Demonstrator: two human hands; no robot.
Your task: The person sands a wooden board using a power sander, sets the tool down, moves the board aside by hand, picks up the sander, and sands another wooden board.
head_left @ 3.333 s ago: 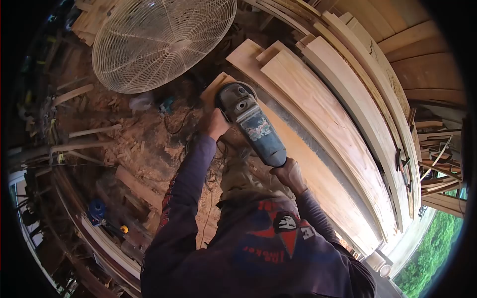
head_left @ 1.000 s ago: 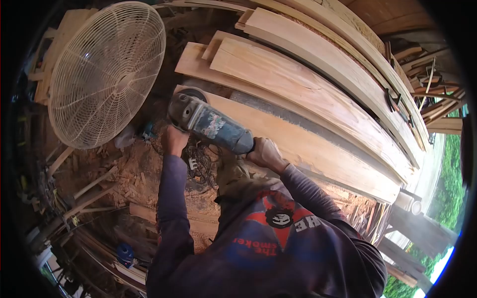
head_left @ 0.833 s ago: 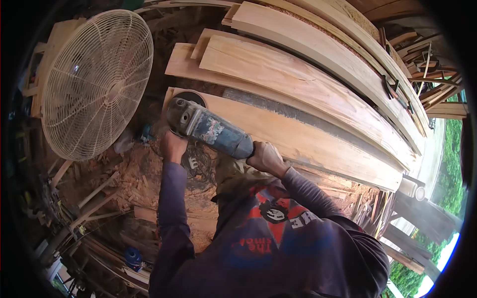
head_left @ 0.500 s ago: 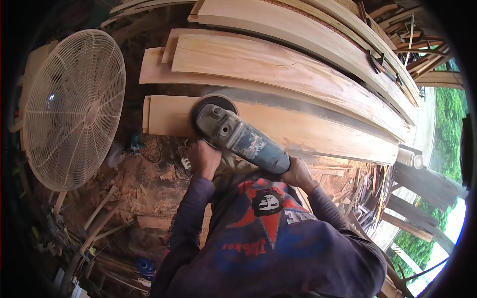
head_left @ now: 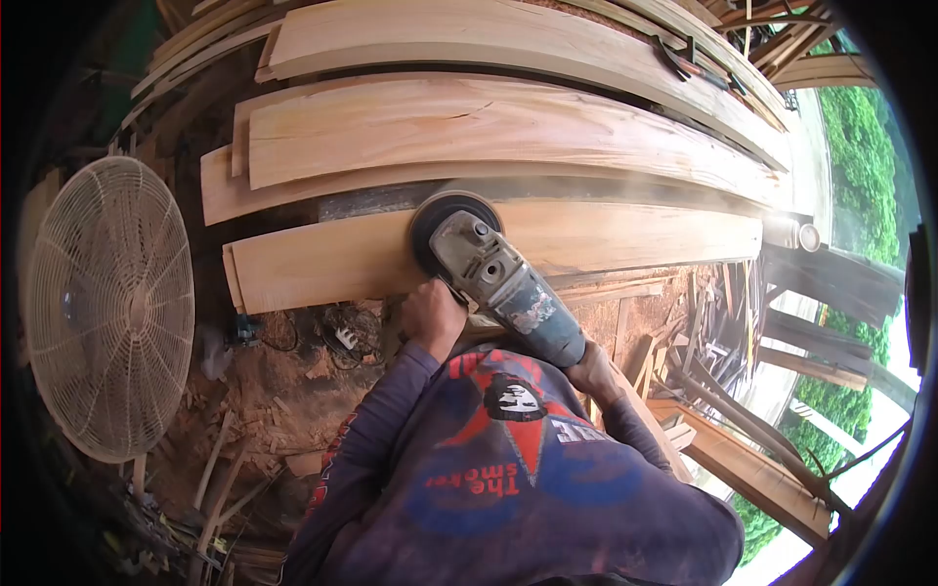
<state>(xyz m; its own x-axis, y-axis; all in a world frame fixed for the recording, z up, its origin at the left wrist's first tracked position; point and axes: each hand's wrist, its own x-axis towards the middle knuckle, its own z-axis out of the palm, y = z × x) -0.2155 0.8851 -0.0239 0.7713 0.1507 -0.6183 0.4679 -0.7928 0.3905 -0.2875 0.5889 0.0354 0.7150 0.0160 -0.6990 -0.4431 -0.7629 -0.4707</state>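
Observation:
A large angle grinder [head_left: 513, 288] fitted with a round dark disc [head_left: 445, 220] lies over the nearest wooden plank [head_left: 322, 259]. Its disc rests on the upper face of that plank and overlaps the far edge. My left hand [head_left: 435, 317] is closed beside the grinder's head, apparently around its side handle, which the fingers mostly hide. Near my shirt, my right hand [head_left: 591, 373] wraps the rear end of the blue, scuffed body. Pale dust hangs to the right of the disc.
More wide planks [head_left: 489, 122] lie side by side beyond. A clamp-like tool [head_left: 684, 66] sits on the far boards. A caged fan [head_left: 122, 308] stands at left. Wood scraps and shavings [head_left: 283, 410] cover the ground. A pale cylinder [head_left: 796, 234] is at the plank's right end.
The grinder and both hands have moved along the plank to the right. The view has also shifted, so the fan and boards sit differently in frame. Both hands keep their hold.

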